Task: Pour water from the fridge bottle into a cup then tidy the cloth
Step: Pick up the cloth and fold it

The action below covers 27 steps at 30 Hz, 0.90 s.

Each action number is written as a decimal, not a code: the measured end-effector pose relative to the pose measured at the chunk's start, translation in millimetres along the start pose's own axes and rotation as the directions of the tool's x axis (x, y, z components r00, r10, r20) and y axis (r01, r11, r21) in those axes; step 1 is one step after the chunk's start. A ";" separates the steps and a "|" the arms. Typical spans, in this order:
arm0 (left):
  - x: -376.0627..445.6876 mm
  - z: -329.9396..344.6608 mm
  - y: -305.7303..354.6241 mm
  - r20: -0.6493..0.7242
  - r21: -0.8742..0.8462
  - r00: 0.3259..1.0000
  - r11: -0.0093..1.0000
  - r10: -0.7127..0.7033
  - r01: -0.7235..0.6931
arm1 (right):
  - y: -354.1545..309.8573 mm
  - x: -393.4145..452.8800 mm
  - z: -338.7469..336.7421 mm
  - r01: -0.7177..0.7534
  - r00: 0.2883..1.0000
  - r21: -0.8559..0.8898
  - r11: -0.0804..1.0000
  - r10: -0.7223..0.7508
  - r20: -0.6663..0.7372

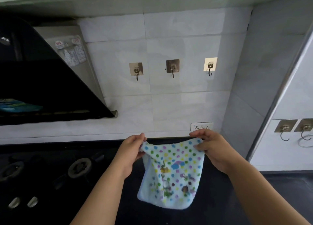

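Spotted cloth (171, 172) hangs lower centre over dark worktop (220, 199), left hand (131, 150) & right hand (209, 147) each pinching a top corner. Keep edge taut, aim for middle hook (172, 70) (prob. easiest).

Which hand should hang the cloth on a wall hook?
Probably right. The right hand pinches the cloth top edge below the hooks; the left hand grips the other corner, further left.

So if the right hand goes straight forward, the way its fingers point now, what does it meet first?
Probably the tiled wall, near the socket. The right hand pinches the cloth above the dark counter; nothing else shows between, though depth is unclear.
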<state>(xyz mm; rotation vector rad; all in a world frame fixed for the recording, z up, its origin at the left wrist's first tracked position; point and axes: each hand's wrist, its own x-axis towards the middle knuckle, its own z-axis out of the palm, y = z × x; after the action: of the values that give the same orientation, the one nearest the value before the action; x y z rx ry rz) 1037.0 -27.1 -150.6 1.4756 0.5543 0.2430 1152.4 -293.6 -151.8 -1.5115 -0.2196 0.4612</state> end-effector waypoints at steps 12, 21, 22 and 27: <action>11.1 -8.0 17.6 0.075 0.496 0.920 0.786 0.386 -0.370 | -20.3 6.6 -8.5 0.114 0.941 -0.634 0.765 -0.288 -0.178; 53.0 -27.2 94.4 0.069 0.497 0.851 0.721 0.521 -0.482 | -79.6 22.5 12.1 0.223 0.891 -0.431 0.874 -0.362 -0.273; 57.3 -27.2 102.4 0.057 0.413 0.859 0.771 0.509 -0.485 | -86.1 24.3 14.0 0.245 0.890 -0.374 0.894 -0.360 -0.279; 74.3 -22.4 132.3 0.202 0.016 0.889 0.906 0.411 -0.423 | -105.3 35.4 11.8 0.304 0.857 -0.321 0.897 -0.405 -0.319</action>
<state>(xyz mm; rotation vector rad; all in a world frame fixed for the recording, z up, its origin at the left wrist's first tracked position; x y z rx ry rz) 1112.8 41.4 -36.1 1.6477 0.0782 0.4161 1195.6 -267.4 -52.1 -1.7373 -0.2576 -0.1724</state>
